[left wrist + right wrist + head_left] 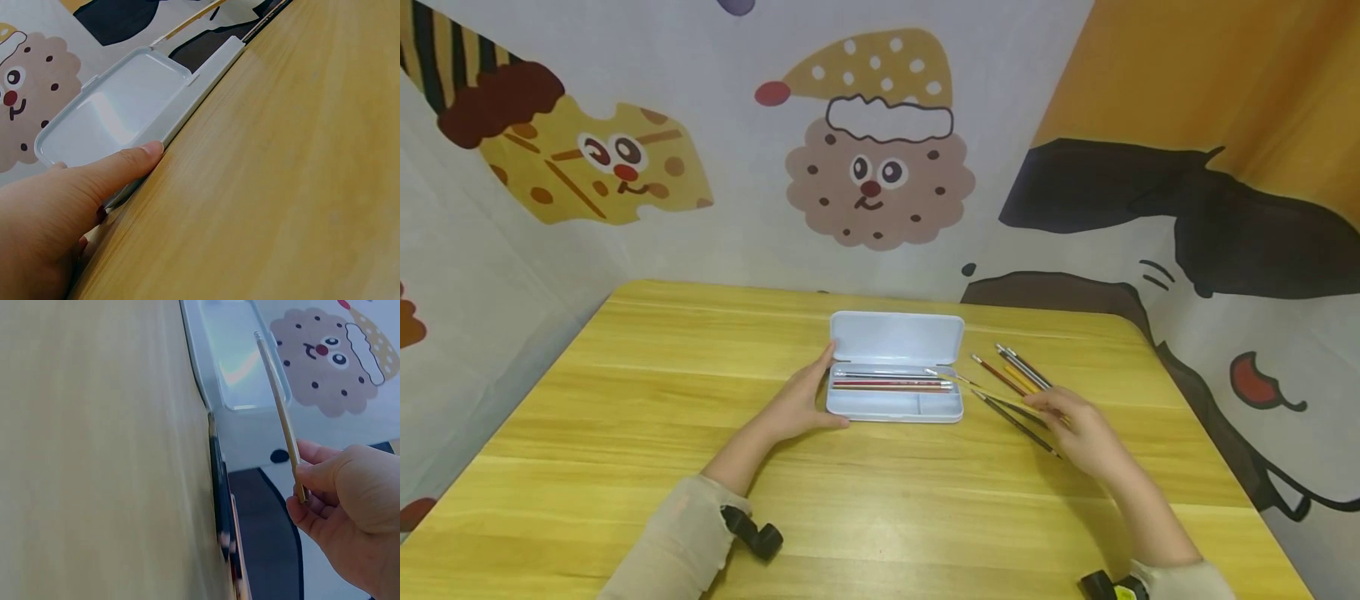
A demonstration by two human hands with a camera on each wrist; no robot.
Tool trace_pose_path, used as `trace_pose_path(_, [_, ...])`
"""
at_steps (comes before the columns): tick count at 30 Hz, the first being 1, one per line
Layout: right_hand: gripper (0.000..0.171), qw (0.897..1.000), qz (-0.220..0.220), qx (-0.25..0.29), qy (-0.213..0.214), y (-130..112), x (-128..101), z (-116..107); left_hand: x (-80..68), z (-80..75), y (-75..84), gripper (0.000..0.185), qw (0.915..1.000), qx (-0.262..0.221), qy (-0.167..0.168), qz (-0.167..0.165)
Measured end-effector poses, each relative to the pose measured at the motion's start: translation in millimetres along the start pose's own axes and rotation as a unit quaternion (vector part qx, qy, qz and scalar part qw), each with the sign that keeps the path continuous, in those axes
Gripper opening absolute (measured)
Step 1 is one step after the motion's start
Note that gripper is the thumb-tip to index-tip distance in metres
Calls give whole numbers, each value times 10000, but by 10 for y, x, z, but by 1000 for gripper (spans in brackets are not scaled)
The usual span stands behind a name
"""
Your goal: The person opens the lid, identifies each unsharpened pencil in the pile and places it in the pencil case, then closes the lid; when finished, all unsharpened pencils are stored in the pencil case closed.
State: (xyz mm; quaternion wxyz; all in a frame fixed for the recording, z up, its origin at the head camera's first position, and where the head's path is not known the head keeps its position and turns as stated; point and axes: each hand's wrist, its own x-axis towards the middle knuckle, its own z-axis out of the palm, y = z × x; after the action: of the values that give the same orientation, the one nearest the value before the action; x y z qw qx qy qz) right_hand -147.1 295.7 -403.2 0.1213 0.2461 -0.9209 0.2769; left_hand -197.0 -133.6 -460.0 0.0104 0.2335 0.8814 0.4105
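Note:
A white pencil case (872,408) lies on the table with its lid (897,337) raised. Several pencils (891,385) lie side by side in its rear part. My left hand (797,404) grips the case's left end, and its thumb (134,164) presses the front edge in the left wrist view. Between thumb and fingers, my right hand (1084,433) pinches one yellow pencil (279,406) near its end. That pencil's far tip slants toward the case's right side, above the table.
Loose pencils (1018,362) in several colours lie right of the case, partly hidden behind my right hand. Dark pencils (1022,429) lie nearer to me. A cartoon-printed cloth (880,275) hangs behind the wooden table (880,500).

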Motion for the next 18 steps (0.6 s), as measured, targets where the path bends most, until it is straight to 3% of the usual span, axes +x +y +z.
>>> trace_pose_path(11, [28, 9991, -19, 325, -288, -177, 327, 149, 2, -4, 1, 129, 9998, -26, 60, 194])
trace_pose_path(18, [27, 9970, -243, 590, -449, -245, 540, 287, -2, -3, 8, 129, 10000, -91, 2, 29])
